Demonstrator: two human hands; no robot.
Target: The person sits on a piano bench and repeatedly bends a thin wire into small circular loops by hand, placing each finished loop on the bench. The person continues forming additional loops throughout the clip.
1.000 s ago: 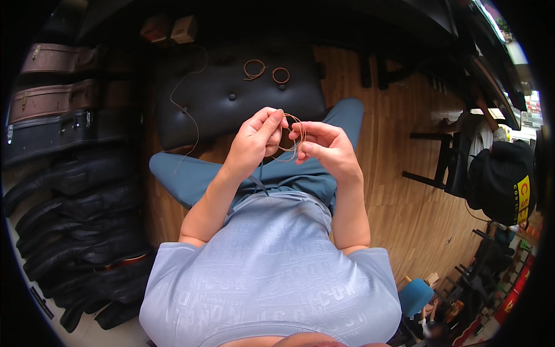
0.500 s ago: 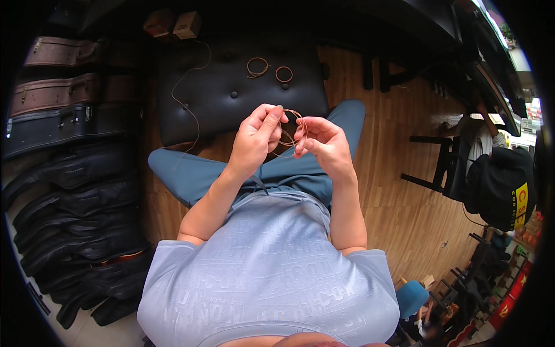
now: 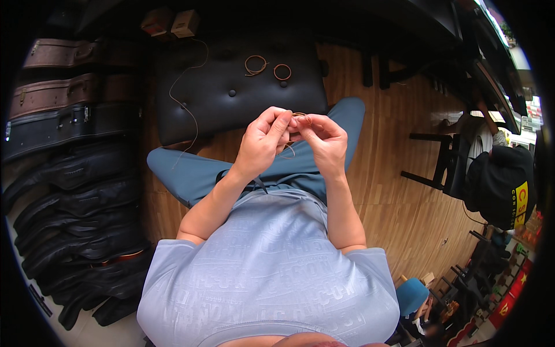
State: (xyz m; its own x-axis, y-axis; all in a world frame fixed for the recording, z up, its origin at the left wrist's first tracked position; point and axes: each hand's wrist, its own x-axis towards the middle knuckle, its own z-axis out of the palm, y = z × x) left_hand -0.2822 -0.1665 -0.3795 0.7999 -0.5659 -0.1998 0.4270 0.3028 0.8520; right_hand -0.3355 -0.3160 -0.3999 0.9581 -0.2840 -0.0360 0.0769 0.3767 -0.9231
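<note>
A small coil of thin copper-coloured string is between the two hands, over the lap, just short of the near edge of the black tufted bench. Handling it well seems to call for a light, steady pinch at the point where the turns cross, so that they lie together without springing apart; any loose end is best guided around the loop with the fingertips rather than pulled hard, which could kink it. The left hand pinches the coil between thumb and bent forefinger, knuckles outward; the right hand grips it too, thumb laid toward the curled fingers, though the exact contact is partly hidden. Both forearms slant inward from bent elbows beside the torso, and the fingertips meet closely. Toward the bench's right edge lie a larger coil and a smaller ring; a loose strand trails along its left side, over the near edge.
</note>
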